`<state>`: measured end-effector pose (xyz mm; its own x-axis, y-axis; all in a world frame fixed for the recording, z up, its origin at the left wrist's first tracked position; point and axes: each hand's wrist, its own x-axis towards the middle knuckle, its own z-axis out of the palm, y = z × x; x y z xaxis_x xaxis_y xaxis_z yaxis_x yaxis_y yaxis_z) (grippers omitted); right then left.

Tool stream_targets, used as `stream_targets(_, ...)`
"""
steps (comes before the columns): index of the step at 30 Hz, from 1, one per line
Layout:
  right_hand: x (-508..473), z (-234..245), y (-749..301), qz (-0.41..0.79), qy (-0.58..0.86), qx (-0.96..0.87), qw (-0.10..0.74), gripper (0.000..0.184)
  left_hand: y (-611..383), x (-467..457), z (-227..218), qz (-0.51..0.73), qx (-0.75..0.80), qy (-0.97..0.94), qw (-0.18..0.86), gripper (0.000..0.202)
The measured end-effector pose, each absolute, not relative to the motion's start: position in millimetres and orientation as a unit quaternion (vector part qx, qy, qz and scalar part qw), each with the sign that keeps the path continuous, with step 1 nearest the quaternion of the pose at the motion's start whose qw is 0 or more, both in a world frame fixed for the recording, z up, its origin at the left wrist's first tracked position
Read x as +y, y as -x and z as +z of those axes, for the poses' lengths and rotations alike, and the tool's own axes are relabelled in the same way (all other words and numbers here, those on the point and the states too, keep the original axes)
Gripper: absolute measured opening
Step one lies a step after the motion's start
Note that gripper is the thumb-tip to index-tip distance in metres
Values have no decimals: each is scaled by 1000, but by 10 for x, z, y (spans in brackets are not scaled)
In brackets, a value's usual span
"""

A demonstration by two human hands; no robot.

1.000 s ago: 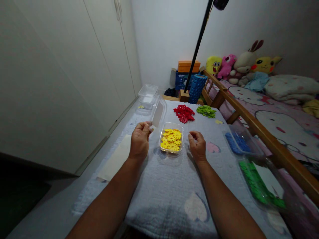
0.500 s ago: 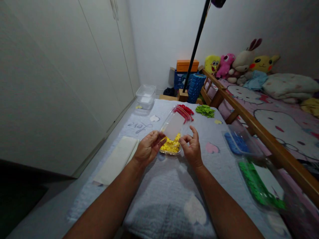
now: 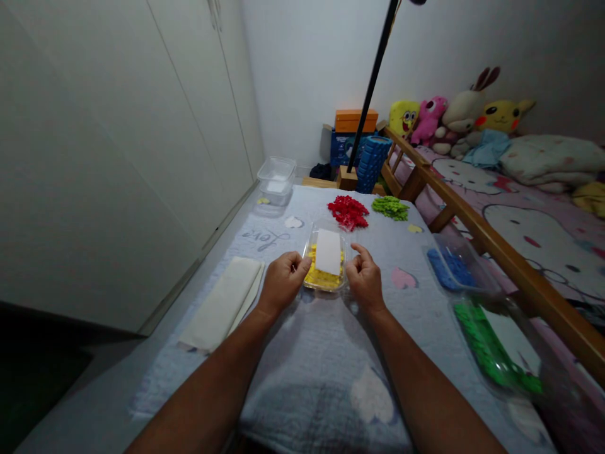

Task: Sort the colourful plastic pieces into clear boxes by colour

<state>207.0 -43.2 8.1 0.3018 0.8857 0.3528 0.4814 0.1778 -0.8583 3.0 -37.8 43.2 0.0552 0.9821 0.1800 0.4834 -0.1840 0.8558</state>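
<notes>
A clear plastic container (image 3: 324, 287) of small yellow pieces (image 3: 316, 275) sits in the middle of the cloth. Its clear lid (image 3: 311, 238), with a white label (image 3: 328, 251) on it, lies over the top. My left hand (image 3: 283, 282) is closed at the left edge of the lid, thumb along the rim. My right hand (image 3: 365, 280) grips the right edge with curled fingers, its index finger partly raised. Whether the lid is fully pressed down I cannot tell.
Beyond the container lie a red pile (image 3: 348, 211) and a light-green pile (image 3: 390, 208). Boxes of blue pieces (image 3: 447, 268) and green pieces (image 3: 486, 347) stand at right by the wooden bed rail (image 3: 472, 217). Folded cloth (image 3: 224, 304) and empty containers (image 3: 276, 180) are at left.
The lid was tilted up above the yellow pieces; now it lies flat over the container. Both hands have come down to its sides, and the red pile shows fully.
</notes>
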Motion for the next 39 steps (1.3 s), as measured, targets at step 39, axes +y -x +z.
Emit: stream_targets(39,-493,80,-2011,157,655,-603,427,49,-93,-254,12,448,540,-569,428,51)
